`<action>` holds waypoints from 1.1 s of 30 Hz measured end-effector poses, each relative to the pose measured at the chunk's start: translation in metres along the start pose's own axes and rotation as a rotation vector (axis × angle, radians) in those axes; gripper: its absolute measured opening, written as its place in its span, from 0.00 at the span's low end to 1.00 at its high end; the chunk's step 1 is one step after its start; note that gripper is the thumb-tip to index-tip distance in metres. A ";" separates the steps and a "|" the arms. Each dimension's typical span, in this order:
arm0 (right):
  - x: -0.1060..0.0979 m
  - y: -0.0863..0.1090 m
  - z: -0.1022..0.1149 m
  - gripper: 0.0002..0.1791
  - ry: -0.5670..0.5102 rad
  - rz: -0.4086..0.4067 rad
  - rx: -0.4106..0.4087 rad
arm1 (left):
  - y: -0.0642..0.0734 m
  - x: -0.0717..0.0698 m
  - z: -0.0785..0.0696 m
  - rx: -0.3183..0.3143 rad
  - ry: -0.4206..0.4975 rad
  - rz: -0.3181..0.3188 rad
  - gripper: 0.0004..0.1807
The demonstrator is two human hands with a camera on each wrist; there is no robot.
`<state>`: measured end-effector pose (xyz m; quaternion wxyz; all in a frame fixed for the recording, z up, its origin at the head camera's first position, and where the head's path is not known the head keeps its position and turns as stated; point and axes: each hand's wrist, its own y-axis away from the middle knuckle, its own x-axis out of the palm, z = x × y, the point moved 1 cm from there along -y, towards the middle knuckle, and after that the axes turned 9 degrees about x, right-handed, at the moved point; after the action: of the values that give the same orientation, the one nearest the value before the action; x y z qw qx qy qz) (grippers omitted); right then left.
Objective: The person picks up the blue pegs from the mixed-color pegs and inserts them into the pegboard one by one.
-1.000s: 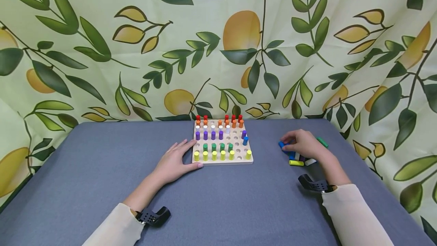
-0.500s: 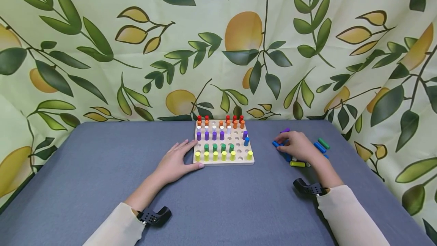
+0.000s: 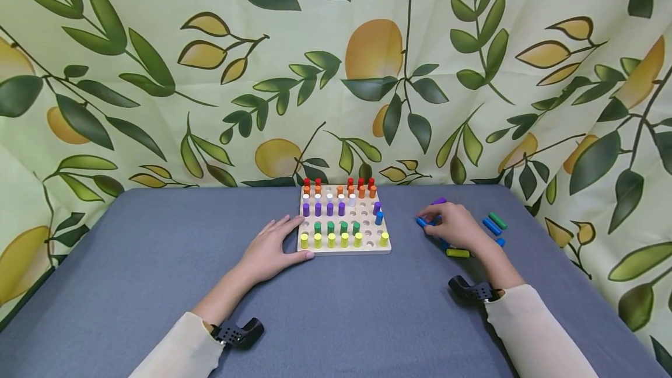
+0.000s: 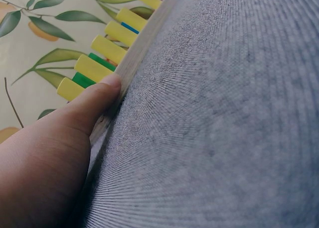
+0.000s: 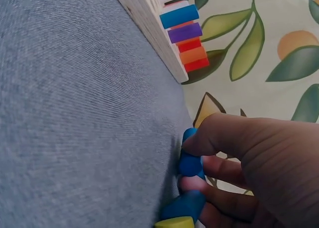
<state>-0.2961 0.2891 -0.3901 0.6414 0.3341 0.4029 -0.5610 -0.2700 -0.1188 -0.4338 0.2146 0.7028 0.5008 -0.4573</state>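
A wooden pegboard [image 3: 343,252] stands on the table, with rows of upright red, orange, white, purple, green and yellow pegs and one blue peg [image 3: 379,218] at its right side. My left hand [image 3: 268,249] rests at the board's left front corner, fingers spread along the left side. Its thumb touches the front edge, as the left wrist view confirms with the thumb [image 4: 102,96] below the yellow pegs. Right of the board, my right hand [image 3: 455,225] pinches a blue peg [image 5: 190,164] between thumb and fingers, low over the loose pegs. The palm partly hides that pile.
Loose pegs lie around the right hand: a yellow peg [image 3: 458,253] in front, a purple peg [image 3: 438,200] behind, and a green peg [image 3: 497,220] and a blue peg [image 3: 492,227] to the right. A leaf-patterned curtain [image 3: 315,92] hangs behind the grey-blue table [image 3: 336,319].
My right hand has shifted a little left with the blue peg, uncovering a purple peg behind it and blue pegs on its right. The left hand stays at the board.
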 end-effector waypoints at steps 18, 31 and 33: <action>-0.008 0.001 -0.004 0.14 -0.085 -0.017 0.011 | 0.000 0.000 0.000 0.005 -0.002 -0.005 0.49; -0.014 0.003 0.008 0.17 -0.155 -0.045 -0.021 | 0.000 0.000 0.000 0.004 -0.004 -0.004 0.49; -0.015 0.004 0.013 0.19 -0.165 -0.047 -0.026 | 0.000 0.000 0.000 0.004 -0.003 -0.006 0.49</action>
<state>-0.2911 0.2852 -0.3709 0.6632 0.2688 0.3636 -0.5964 -0.2696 -0.1190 -0.4339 0.2128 0.7010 0.5017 -0.4600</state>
